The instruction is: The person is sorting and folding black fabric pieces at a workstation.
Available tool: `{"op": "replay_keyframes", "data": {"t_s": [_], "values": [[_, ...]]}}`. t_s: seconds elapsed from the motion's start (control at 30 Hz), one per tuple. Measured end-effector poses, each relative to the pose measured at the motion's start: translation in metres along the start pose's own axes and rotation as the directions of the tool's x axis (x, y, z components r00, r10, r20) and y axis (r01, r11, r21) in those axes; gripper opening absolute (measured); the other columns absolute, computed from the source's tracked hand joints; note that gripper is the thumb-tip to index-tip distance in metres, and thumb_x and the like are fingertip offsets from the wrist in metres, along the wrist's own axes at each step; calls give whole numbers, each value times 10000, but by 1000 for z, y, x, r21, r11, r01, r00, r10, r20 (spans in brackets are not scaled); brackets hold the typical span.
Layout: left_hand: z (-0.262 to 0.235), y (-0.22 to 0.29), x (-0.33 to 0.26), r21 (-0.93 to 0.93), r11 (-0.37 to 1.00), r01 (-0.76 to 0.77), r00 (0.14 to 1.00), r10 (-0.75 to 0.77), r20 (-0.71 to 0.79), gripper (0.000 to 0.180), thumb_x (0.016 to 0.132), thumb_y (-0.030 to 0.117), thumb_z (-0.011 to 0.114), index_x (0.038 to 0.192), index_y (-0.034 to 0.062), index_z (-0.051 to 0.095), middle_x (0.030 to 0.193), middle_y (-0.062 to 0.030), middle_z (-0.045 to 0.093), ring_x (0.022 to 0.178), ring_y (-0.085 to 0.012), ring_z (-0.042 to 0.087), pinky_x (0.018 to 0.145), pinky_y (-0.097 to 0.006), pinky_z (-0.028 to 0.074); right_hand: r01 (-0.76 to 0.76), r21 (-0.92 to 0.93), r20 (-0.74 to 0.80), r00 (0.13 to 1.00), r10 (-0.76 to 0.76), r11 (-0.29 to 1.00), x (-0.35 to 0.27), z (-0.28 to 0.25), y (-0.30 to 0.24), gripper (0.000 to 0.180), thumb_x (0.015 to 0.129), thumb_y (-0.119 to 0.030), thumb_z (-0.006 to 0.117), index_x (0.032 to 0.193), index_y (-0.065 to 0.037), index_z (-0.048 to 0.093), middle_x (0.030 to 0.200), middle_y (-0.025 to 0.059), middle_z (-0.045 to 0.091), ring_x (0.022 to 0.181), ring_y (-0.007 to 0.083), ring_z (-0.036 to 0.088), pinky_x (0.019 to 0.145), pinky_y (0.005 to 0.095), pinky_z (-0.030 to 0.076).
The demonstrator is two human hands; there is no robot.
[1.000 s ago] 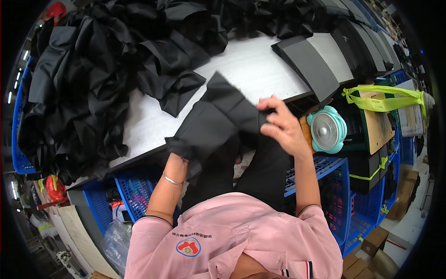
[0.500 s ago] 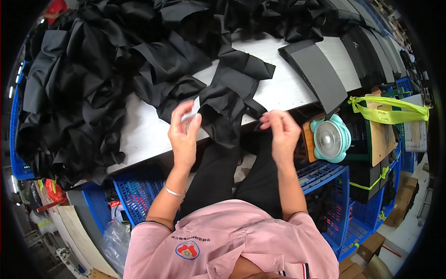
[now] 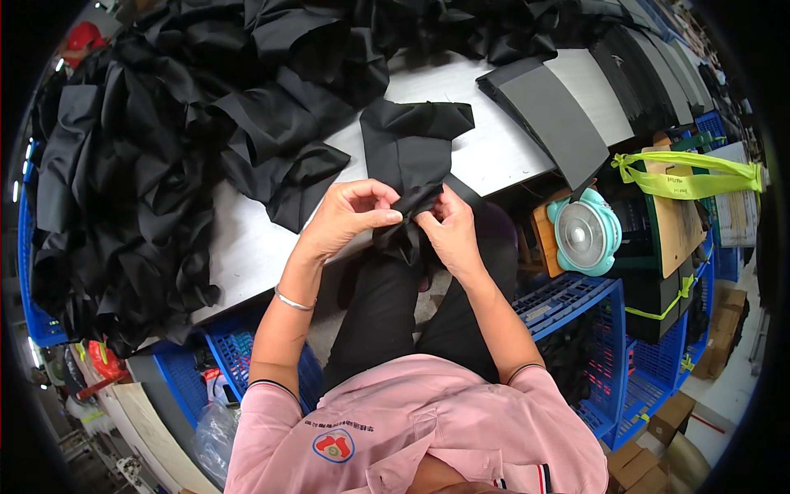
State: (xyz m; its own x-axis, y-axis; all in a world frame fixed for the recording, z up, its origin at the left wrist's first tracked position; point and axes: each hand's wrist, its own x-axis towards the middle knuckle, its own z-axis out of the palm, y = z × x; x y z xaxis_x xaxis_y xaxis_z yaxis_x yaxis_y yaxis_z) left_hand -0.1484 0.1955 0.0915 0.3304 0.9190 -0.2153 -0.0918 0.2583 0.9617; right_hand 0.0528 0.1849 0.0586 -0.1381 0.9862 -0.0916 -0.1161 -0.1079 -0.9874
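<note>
A piece of black fabric (image 3: 409,156) lies partly on the white tabletop and hangs over its front edge above my lap. My left hand (image 3: 350,216) pinches a gathered part of it between thumb and fingers. Close beside it, my right hand (image 3: 448,228) grips the same fabric with thumb and curled fingers. The cloth is bunched and raised between the two hands. Another black fabric piece (image 3: 300,177) rests on the table just left of my left hand.
A large heap of black fabric (image 3: 123,181) covers the table's left and far side. Stacked dark grey panels (image 3: 551,115) sit at the right. A turquoise fan (image 3: 586,235) stands right of my knees, near blue crates (image 3: 576,309) and a yellow-green strap (image 3: 687,177).
Both hands, apart and off the fabric before, have come together and taken hold of it. The fabric's gathered part is now lifted between them, and its far part lies straighter.
</note>
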Motion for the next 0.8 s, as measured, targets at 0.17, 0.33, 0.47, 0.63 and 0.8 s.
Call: {"op": "replay_keyframes", "data": {"t_s": [0.17,0.33,0.47,0.63,0.8], "values": [[4,11,3,22,994,105,986,-107,127,233,846,85,774,1044,37,662,929,19,639,820,-46,589,747,-204,486,71,-133,-34,996,-76,989,5,0,12,195,818,2,626,1012,13,615,846,84,691,798,125,658,729,285,510],[-8,0,3,-115,970,214,943,-175,284,322,837,73,778,1116,58,618,898,34,620,803,-49,585,751,-208,489,22,-556,-82,993,-81,831,1,15,1,261,794,-88,646,1052,-57,626,767,112,677,701,275,671,674,374,505],[-8,-6,-1,-143,956,255,923,-197,330,279,782,36,816,967,78,611,832,67,579,759,-35,541,721,-197,455,-7,-657,-115,989,-90,753,0,19,5,247,794,-101,652,1036,-66,615,761,128,665,702,340,654,659,418,495],[9,-10,-14,223,973,-52,997,37,73,294,757,33,813,774,71,522,738,57,428,699,-54,423,626,-237,387,120,-657,-47,979,-200,744,-3,9,7,198,822,-59,624,1017,-61,590,793,140,652,711,356,652,639,435,499],[-6,-37,-5,319,903,-289,641,430,-635,162,817,-110,641,914,9,590,771,21,579,634,-31,504,592,-188,430,222,-666,-261,825,-501,712,-4,-10,-17,133,907,-8,609,1027,-27,556,776,114,602,625,246,625,595,375,509]]}}
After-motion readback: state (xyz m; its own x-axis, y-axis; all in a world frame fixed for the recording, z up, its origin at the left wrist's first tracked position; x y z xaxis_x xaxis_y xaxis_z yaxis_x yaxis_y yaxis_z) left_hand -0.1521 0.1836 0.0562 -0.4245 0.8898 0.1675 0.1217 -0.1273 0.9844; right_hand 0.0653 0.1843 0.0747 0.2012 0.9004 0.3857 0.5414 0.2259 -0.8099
